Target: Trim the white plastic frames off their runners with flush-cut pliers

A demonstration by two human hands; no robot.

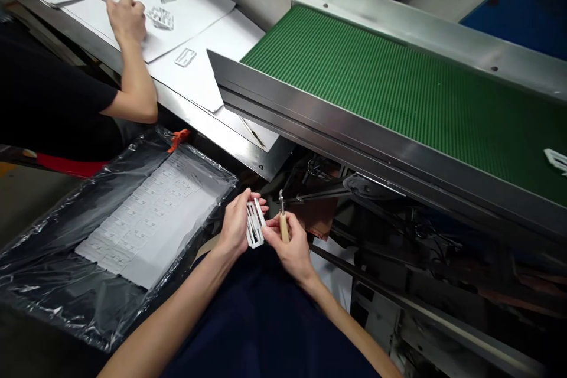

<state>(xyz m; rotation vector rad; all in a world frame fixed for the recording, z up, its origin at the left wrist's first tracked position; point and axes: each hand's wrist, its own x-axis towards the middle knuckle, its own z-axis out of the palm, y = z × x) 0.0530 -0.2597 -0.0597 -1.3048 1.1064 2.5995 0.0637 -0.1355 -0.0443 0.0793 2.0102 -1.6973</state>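
Observation:
A white slotted plastic part (254, 225) lies in my left hand (235, 221), its fingers curled round the edge, low in front of my body. My right hand (293, 248) grips a deburring tool (284, 228) with a pale handle and a short metal tip that points up and away. The thumb side of my right hand touches the right edge of the plastic part. To the left of my hands, a plastic-lined bin (195, 248) holds a sheet with rows of similar flat white parts (146, 204).
A green ribbed conveyor belt (376, 82) with metal sides runs across the right; a white part (556, 160) sits on it. On the metal table (177, 100), paper sheets carry loose parts (185, 57) and a thin pen-like tool (252, 133). A co-worker's hands (127, 20) hold another part.

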